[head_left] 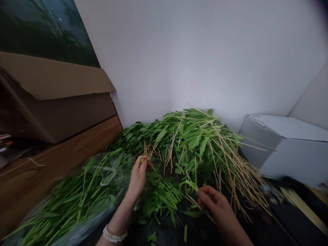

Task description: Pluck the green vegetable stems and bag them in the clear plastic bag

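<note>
A big heap of leafy greens threaded on thin bamboo skewers (194, 143) lies in front of me against the white wall. My left hand (138, 176) is raised at the heap's near edge, fingers pinched on a green stem tip beside a small bunch of skewer ends (148, 150). My right hand (214, 203) is lower and to the right, fingers closed on a thin skewer with leaves on it (191, 186). A beaded bracelet (114, 235) sits on my left wrist.
Loose long-stemmed greens (74, 201) lie on clear plastic at the left. A cardboard box (51, 99) rests on a wooden ledge (64, 157) at the left. A white box (289, 143) stands at the right, with more bare skewers (302, 203) on the dark surface below it.
</note>
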`<state>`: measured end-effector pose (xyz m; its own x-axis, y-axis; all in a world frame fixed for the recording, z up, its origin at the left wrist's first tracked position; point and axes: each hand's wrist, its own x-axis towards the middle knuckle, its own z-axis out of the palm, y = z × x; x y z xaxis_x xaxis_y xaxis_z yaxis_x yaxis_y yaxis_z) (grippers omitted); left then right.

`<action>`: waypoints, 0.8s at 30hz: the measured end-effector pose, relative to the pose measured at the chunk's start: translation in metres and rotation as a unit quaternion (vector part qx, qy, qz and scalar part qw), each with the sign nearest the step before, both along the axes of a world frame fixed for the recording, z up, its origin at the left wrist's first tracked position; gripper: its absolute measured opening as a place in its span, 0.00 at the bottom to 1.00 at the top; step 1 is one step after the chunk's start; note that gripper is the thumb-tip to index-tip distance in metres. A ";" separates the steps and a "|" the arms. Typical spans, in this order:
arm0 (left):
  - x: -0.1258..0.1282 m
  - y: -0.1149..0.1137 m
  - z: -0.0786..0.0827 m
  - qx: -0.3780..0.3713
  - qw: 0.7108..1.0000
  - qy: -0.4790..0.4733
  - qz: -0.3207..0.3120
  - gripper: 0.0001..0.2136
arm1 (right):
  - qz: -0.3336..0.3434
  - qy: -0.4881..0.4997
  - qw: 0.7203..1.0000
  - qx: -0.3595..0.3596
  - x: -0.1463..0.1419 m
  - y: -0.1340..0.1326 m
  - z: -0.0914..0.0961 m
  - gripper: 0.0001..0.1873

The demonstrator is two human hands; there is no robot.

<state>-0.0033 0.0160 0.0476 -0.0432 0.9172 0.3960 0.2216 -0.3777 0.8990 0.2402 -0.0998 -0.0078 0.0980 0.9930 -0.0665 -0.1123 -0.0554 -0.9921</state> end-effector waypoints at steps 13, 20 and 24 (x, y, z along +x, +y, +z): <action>0.021 -0.023 -0.004 -0.030 0.995 0.066 -0.067 0.09 | 0.017 0.180 0.982 -0.047 -0.006 0.001 0.001 0.20; 0.025 -0.027 -0.008 0.024 0.989 0.108 -0.100 0.08 | 0.003 0.033 0.999 -0.013 -0.003 0.002 -0.006 0.19; 0.031 -0.033 -0.006 0.081 0.976 0.140 -0.148 0.06 | -0.014 -0.090 0.995 0.033 -0.004 -0.001 0.000 0.17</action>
